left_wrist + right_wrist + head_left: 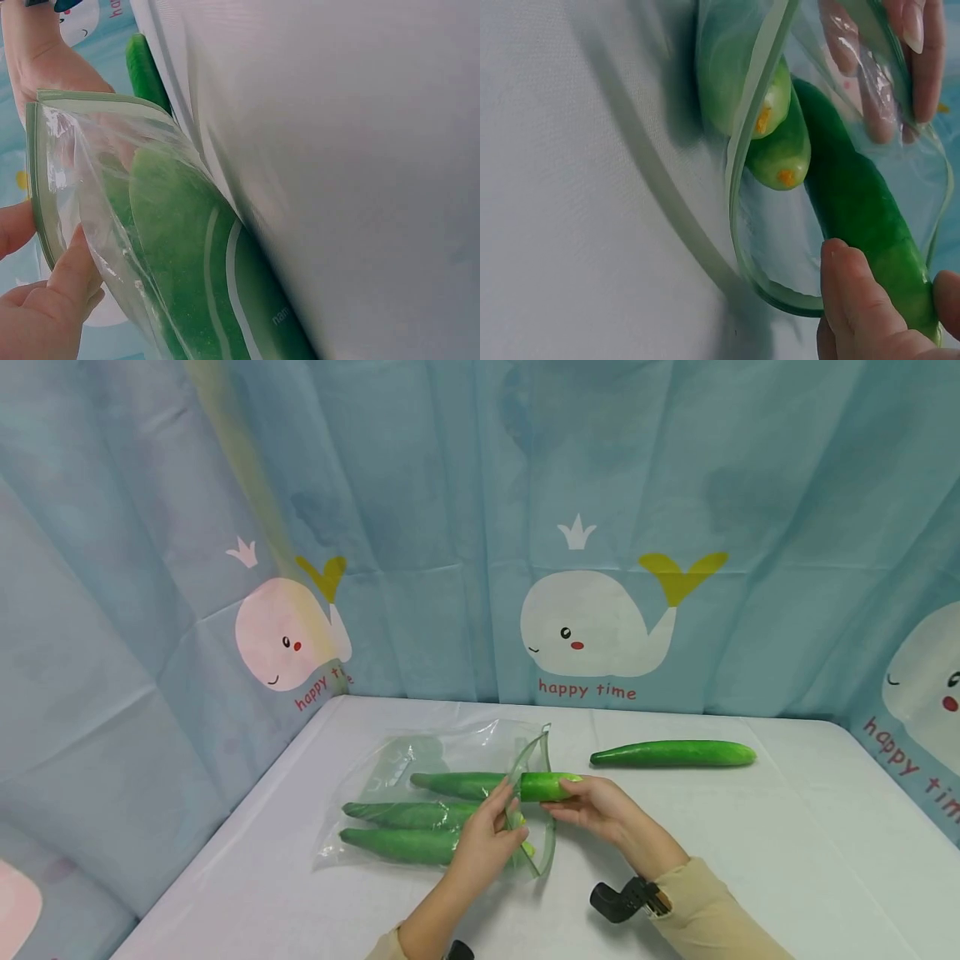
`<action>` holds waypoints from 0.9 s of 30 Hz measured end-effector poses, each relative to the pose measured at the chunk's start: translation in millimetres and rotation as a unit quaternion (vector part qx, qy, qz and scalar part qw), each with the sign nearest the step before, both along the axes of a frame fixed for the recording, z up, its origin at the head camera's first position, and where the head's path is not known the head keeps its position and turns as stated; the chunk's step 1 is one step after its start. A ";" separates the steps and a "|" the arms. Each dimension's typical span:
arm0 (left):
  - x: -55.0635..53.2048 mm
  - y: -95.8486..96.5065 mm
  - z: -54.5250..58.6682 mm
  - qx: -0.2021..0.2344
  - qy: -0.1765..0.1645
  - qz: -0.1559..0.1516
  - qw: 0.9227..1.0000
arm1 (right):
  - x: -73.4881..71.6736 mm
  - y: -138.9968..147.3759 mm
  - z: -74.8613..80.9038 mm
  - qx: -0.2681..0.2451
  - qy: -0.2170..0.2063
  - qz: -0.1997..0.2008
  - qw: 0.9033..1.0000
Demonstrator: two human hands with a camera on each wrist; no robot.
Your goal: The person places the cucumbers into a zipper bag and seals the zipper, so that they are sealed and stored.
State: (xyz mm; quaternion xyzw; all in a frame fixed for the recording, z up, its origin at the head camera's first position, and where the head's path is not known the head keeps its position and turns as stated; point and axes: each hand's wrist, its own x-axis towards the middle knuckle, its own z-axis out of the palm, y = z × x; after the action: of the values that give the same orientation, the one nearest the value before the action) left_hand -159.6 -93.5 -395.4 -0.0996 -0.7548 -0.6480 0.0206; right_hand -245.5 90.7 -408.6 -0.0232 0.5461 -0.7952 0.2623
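A clear zip bag (465, 745) with a green-edged mouth lies on the table, its mouth facing right. My left hand (483, 847) pinches the near-upper lip of that mouth, thumb on one side and fingers on the other in the left wrist view. Between the thumb and fingers of my right hand (600, 810) is the pale end of a cucumber (870, 217); its darker length reaches through the mouth into the bag. Inside, two more cucumbers (412, 814) lie side by side, their yellow-tipped ends (785, 177) towards the mouth. My left hand hides part of them in the head view.
Another cucumber (675, 753) lies on the white tabletop (795, 827), behind and right of my right hand. A blue curtain (450, 527) with printed whales hangs along the back and sides of the table. Black wrist cameras (622, 900) sit at my cuffs.
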 end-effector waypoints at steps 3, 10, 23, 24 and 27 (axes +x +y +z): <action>-0.3 0.8 0.0 -0.001 0.001 0.003 1.000 | 0.1 -1.9 0.3 0.003 0.004 -0.001 1.000; -1.3 0.9 0.1 -0.001 -0.004 0.002 1.000 | -0.8 -9.4 0.7 0.019 0.006 -0.013 1.000; -2.1 1.8 0.8 0.000 -0.006 -0.001 1.000 | -2.4 -21.7 -1.1 0.036 0.013 -0.020 0.999; -2.0 1.7 0.8 -0.001 -0.006 -0.001 1.000 | -2.5 -22.8 -1.2 0.043 0.014 -0.022 0.999; -1.7 1.2 0.8 -0.002 -0.005 -0.003 1.000 | -3.3 -26.7 -2.0 0.067 0.017 -0.031 0.997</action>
State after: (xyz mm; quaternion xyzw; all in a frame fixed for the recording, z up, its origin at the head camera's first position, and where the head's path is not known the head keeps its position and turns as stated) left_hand -161.3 -92.3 -394.6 -0.0984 -0.7562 -0.6468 0.0149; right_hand -248.7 64.0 -410.7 -0.0020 0.6029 -0.7641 0.2294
